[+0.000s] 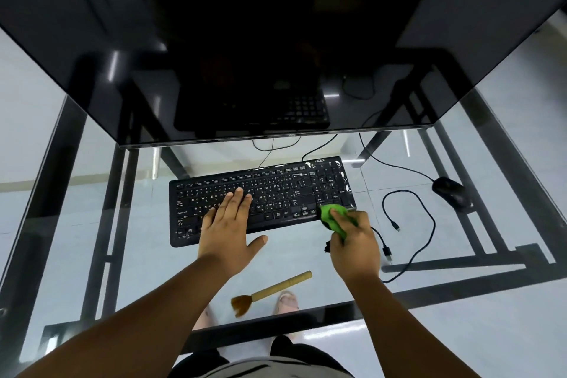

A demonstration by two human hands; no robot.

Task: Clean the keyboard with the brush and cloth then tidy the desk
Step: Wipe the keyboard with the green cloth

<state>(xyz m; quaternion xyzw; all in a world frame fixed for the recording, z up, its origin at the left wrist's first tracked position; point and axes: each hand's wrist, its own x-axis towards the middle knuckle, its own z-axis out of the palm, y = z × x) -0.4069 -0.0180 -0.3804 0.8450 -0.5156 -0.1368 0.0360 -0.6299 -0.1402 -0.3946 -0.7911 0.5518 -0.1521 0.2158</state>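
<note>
A black keyboard [276,190] lies on the glass desk [147,279] below the monitor. My left hand [230,230] rests flat on the keyboard's left half, fingers straight, thumb spread over the glass. My right hand [356,245] grips a bunched green cloth [333,216] and presses it against the keyboard's near right corner. A brush [270,290] with a tan handle and brown bristles lies on the glass near the front edge, between my forearms.
A large dark monitor [276,40] hangs over the back of the desk. A black mouse [451,193] sits at the right with its cord. A loose black cable [423,224] loops on the glass to the right of my right hand. The desk's dark front edge [276,325] runs near my body.
</note>
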